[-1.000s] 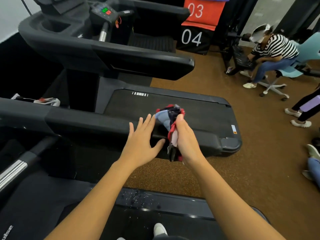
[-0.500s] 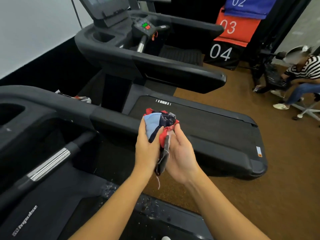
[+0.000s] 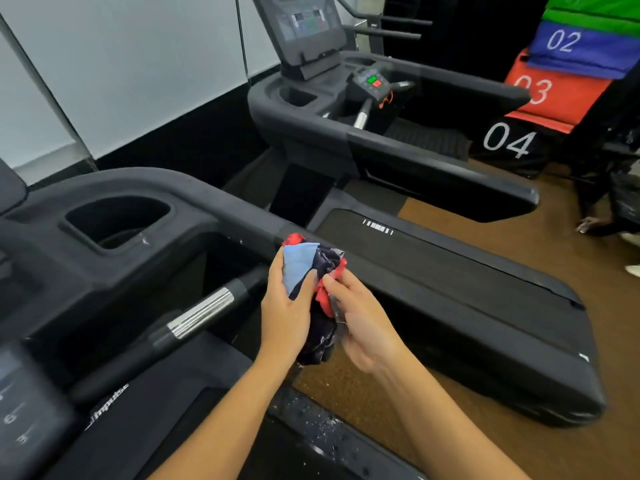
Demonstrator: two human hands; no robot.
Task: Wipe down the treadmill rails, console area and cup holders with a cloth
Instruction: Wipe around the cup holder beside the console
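In front of the near treadmill's side rail (image 3: pixel 221 199), a bunched cloth (image 3: pixel 301 268) with blue, red and dark parts is held in both hands. It is gripped by the left hand (image 3: pixel 285 320), whose fingers are curled round the blue part. The red edge is pinched by the thumb and fingertips of the right hand (image 3: pixel 363 327). Whether the cloth touches the rail cannot be told.

One second ago the cloth was held by the right hand alone, and the left hand was laid flat on the rail with its fingers spread wide. Half a second ago the left hand was already closed on the cloth, as it is now.

The view is turned more to the left than before. The cup holder (image 3: pixel 114 220) in the near treadmill is now seen, and a shiny metal grip bar (image 3: pixel 201 317) is seen below it. The person in the striped top is no longer seen.

White specks (image 3: pixel 311 424) are seen on the dark edge below the arms. The belt (image 3: pixel 450 271) and screen (image 3: pixel 308 26) of the next treadmill are seen behind the hands. Mats marked 02 (image 3: pixel 588 46), 03 (image 3: pixel 554 95) and 04 (image 3: pixel 509 143) are stacked at the far right.
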